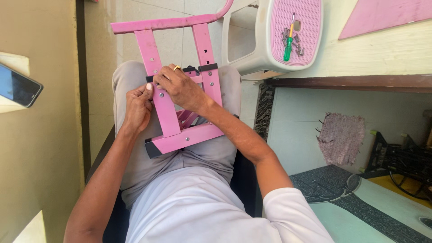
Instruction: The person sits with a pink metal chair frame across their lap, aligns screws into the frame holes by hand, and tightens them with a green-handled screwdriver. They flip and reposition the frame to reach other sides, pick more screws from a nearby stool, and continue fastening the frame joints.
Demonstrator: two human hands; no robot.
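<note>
A pink metal frame (168, 114) with black end caps and screw heads lies across my lap. My left hand (138, 108) pinches the left bar of the frame near a screw. Resting over the middle of the frame, my right hand (180, 86) has a gold ring on one finger, its fingers closed on the bar beside a black clip. The fingertips of both hands meet at the same spot.
A white and pink plastic stool (274, 36) stands ahead, with a green-handled screwdriver (288, 41) and several loose screws (292, 42) on its seat. A dark phone (18, 85) lies on the beige surface at left. A pink mat (340, 137) lies on the floor at right.
</note>
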